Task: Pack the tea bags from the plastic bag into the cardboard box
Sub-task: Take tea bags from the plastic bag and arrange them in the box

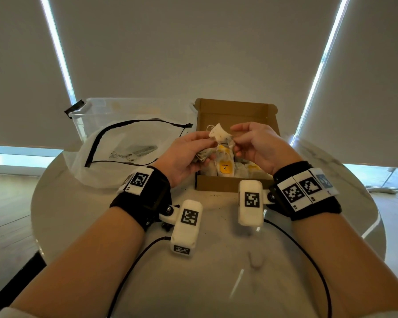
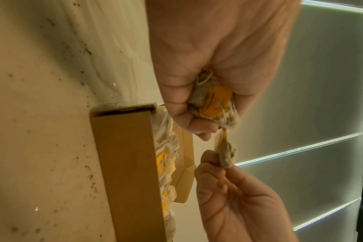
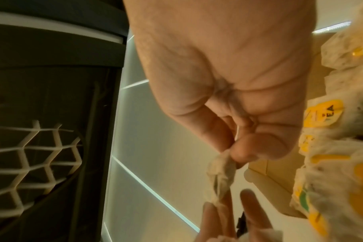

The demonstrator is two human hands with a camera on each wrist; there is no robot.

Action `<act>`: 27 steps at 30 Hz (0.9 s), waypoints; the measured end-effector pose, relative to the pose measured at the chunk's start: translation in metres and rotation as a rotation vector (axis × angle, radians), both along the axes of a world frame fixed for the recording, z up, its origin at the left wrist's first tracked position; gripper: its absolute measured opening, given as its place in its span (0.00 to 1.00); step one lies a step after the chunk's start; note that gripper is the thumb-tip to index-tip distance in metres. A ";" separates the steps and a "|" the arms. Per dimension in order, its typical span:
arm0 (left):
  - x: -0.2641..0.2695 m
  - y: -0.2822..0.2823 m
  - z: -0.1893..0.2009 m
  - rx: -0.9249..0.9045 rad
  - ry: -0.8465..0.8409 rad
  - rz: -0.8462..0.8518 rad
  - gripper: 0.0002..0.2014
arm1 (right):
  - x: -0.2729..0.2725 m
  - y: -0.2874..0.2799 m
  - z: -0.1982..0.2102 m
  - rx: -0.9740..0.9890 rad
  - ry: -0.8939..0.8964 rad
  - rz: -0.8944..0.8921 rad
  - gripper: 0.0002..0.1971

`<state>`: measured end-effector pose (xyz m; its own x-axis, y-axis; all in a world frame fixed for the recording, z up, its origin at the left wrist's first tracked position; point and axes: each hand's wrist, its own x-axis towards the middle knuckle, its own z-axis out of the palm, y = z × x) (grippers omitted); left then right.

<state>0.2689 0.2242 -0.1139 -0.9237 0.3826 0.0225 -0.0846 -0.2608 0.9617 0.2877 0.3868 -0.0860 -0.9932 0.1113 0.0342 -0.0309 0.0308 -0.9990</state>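
Observation:
The brown cardboard box (image 1: 230, 182) lies open on the round table, with several tea bags (image 1: 225, 167) with yellow tags inside. Both hands hover over its near left part. My left hand (image 1: 193, 145) grips a crumpled clump of tea bags (image 2: 213, 104) with an orange tag in its palm. My right hand (image 1: 241, 138) pinches one tea bag (image 2: 227, 153) between thumb and forefinger, just beside the clump; a thin strip joins the two. That pinched tea bag (image 3: 220, 172) hangs below my right thumb. The limp plastic bag (image 1: 115, 154) with a black zip lies left of the box.
A clear plastic bin (image 1: 97, 111) stands behind the plastic bag. Dark tea crumbs (image 2: 87, 52) speckle the white table (image 1: 216, 271) near the box. Black cables run from the wrist cameras across the table's near part. Window blinds close off the background.

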 end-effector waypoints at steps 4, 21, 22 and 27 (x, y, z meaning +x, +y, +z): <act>-0.001 -0.002 -0.002 0.001 0.075 -0.089 0.13 | 0.001 0.002 -0.002 -0.206 -0.110 0.179 0.10; -0.004 0.001 -0.002 -0.071 0.197 0.084 0.02 | 0.003 -0.002 0.000 0.200 0.039 0.133 0.21; -0.004 0.001 -0.002 -0.081 0.197 0.089 0.02 | 0.003 0.000 0.000 0.259 0.087 0.100 0.20; -0.002 0.003 -0.004 -0.133 0.238 0.088 0.02 | 0.006 0.006 -0.001 0.433 0.248 0.045 0.04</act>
<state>0.2669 0.2273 -0.1177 -0.9281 0.3156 0.1976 0.1649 -0.1276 0.9780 0.2937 0.3924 -0.0870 -0.9528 -0.0085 0.3035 -0.2770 0.4338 -0.8574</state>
